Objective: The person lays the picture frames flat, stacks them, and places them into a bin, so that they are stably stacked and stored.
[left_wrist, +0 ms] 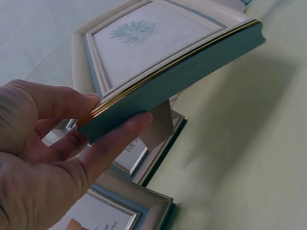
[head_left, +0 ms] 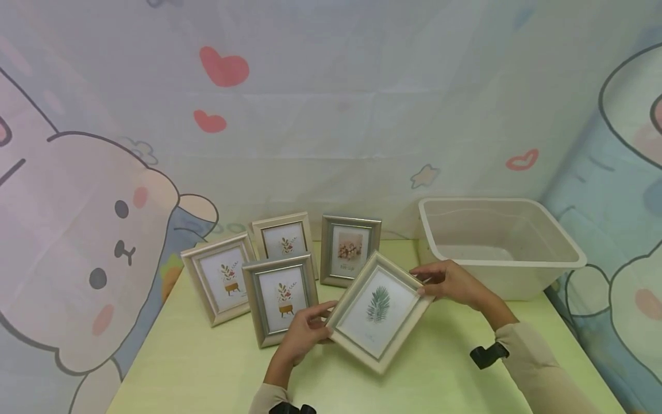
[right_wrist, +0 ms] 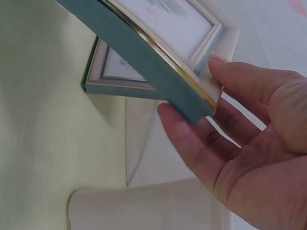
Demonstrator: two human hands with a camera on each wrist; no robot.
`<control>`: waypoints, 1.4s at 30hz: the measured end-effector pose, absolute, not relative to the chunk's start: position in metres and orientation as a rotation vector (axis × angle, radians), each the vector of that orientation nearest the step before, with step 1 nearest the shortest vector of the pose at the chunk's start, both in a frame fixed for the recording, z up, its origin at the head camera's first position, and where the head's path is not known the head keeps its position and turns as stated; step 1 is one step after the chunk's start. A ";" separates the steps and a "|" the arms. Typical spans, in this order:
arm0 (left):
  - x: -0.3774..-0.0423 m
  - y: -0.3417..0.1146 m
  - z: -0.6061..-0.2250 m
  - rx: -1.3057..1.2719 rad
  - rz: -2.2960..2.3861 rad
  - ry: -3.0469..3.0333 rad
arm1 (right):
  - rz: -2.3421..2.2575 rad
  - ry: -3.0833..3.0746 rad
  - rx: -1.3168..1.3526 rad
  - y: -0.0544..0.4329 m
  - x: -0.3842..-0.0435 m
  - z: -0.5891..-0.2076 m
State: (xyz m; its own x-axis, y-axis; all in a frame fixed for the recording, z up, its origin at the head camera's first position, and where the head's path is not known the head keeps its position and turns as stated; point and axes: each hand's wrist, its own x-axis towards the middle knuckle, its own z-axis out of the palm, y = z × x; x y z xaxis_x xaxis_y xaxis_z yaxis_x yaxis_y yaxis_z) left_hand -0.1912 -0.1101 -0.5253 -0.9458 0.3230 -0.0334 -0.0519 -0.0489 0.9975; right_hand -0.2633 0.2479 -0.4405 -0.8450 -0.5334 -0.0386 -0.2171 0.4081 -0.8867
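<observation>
Both hands hold a cream picture frame [head_left: 379, 310] with a green leaf print, tilted and raised over the table. My left hand [head_left: 305, 328] pinches its left corner, thumb on the front rim and fingers beneath, as the left wrist view shows. At the upper right corner, my right hand [head_left: 449, 283] grips the border between thumb and fingers. The frame's sides [right_wrist: 144, 62] are teal with a gold line, and a flap [left_wrist: 160, 127] sticks out below its back. Just left of it, a grey-brown picture frame [head_left: 281, 299] with a potted-plant print stands upright.
Behind stand a cream frame [head_left: 222, 279] at the left, another cream frame [head_left: 283, 236] partly hidden, and a grey-brown frame [head_left: 351, 250] with a photo print. A white plastic bin [head_left: 501, 263] sits at the back right. A printed curtain [head_left: 331, 115] hangs behind the table [head_left: 207, 368].
</observation>
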 end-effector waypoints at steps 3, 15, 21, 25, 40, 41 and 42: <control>-0.191 -0.112 -0.521 0.315 2.034 1.972 | -1.350 2.407 -0.698 0.245 -0.260 -0.442; -0.193 -0.118 -0.511 0.335 1.873 1.994 | -1.403 2.235 -0.623 0.240 -0.241 -0.455; -0.196 -0.121 -0.508 0.255 1.886 2.038 | -1.479 2.196 -0.568 0.242 -0.234 -0.471; -0.197 -0.121 -0.508 0.222 1.891 2.063 | -1.568 2.137 -0.509 0.241 -0.230 -0.479; -0.202 -0.116 -0.518 0.178 1.985 2.050 | -1.737 2.075 -0.385 0.249 -0.218 -0.498; -0.202 -0.115 -0.520 0.182 1.994 2.021 | -1.747 2.078 -0.382 0.250 -0.217 -0.499; -0.201 -0.114 -0.522 0.187 1.999 1.995 | -1.755 2.079 -0.381 0.251 -0.216 -0.500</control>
State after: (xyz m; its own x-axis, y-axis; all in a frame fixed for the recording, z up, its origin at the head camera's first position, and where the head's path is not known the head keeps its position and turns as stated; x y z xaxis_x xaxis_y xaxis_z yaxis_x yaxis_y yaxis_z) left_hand -0.2014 -0.1144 -0.5217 -0.9435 0.3071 -0.1247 -0.1254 0.0177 0.9919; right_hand -0.2163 0.2508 -0.5000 -0.8865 -0.4469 -0.1201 0.0435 0.1780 -0.9831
